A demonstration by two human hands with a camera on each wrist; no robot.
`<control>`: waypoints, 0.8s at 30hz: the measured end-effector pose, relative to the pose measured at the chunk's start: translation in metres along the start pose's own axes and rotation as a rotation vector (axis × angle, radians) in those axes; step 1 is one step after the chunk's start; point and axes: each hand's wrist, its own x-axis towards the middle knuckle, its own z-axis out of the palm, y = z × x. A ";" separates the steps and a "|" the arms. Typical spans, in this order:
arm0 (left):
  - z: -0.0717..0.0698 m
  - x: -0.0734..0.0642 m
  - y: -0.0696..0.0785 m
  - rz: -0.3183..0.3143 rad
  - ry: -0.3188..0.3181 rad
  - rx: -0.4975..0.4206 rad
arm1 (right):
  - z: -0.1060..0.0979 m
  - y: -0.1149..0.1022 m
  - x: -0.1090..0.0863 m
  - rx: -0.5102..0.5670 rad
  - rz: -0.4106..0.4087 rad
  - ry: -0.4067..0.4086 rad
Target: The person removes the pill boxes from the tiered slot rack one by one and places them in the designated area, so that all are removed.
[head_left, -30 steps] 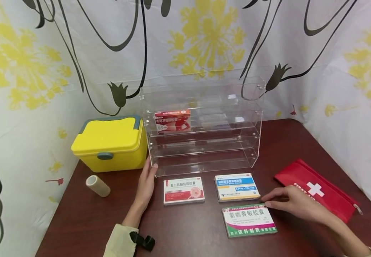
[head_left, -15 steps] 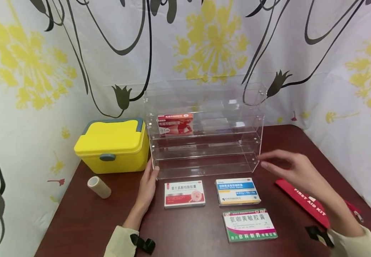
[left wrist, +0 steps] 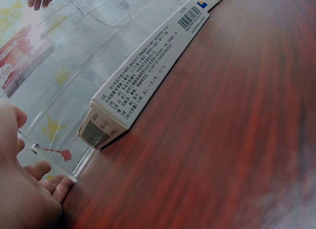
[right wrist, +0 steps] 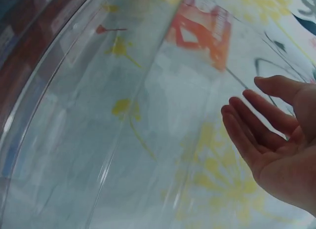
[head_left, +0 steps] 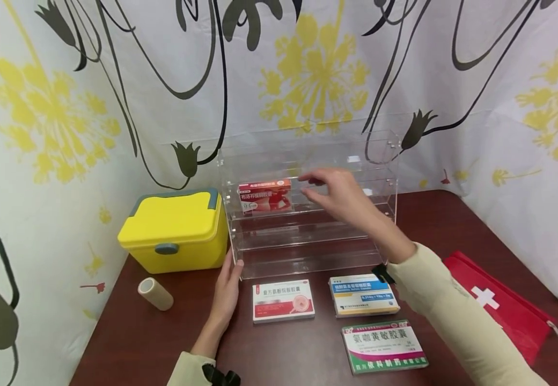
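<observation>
A clear acrylic display rack [head_left: 308, 262] with several tiers stands at the back of the table. On an upper tier at the left sits a red-and-white medicine box [head_left: 265, 197]. My left hand [head_left: 225, 295] grips the rack's lower left edge, with the thumb in front; the left wrist view shows its fingers [left wrist: 38, 170] at the clear side panel. Over the rack, just right of the red-and-white box, hovers my right hand [head_left: 339, 195], holding nothing. In the right wrist view its thumb and fingers [right wrist: 242, 133] are apart and do not touch the box [right wrist: 202, 31].
Before the rack lie a white-and-red medicine box [head_left: 283, 301], a blue-and-white one [head_left: 363, 295] and a green-and-white one [head_left: 384, 346]. A yellow lidded case [head_left: 173, 230] and a beige roll [head_left: 155, 294] are at the left. A red first aid pouch [head_left: 506, 305] lies right.
My right hand has gone from beside the green-and-white box, past the rack's right side, up and left to near the red-and-white box. The left hand keeps its hold on the rack.
</observation>
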 end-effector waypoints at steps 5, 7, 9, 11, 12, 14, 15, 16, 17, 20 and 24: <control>0.001 -0.001 -0.001 0.020 0.001 -0.010 | 0.020 -0.003 0.020 -0.039 0.043 -0.047; 0.002 -0.002 -0.001 0.031 -0.001 -0.011 | 0.025 -0.004 0.023 -0.026 0.056 -0.048; 0.001 -0.002 0.000 0.039 -0.003 -0.009 | 0.029 -0.005 0.025 -0.005 0.063 -0.043; 0.001 -0.002 0.001 0.041 -0.002 -0.006 | 0.032 -0.007 0.027 0.022 0.065 -0.034; 0.001 -0.002 0.001 0.042 -0.001 -0.007 | 0.034 -0.007 0.028 0.037 0.065 -0.032; 0.001 -0.001 0.001 0.042 0.002 -0.009 | 0.036 -0.009 0.031 0.069 0.067 -0.031; 0.001 -0.001 0.001 0.040 0.003 -0.010 | 0.037 -0.010 0.032 0.088 0.071 -0.033; 0.000 -0.001 0.001 0.037 0.004 -0.010 | 0.038 -0.010 0.033 0.109 0.077 -0.037; 0.000 -0.001 0.001 0.036 0.004 -0.010 | 0.039 -0.011 0.035 0.127 0.084 -0.044; 0.000 0.000 0.000 0.027 0.003 -0.008 | 0.041 -0.013 0.038 0.177 0.109 -0.056; 0.000 0.001 0.001 0.007 0.000 0.002 | 0.043 -0.014 0.041 0.211 0.133 -0.048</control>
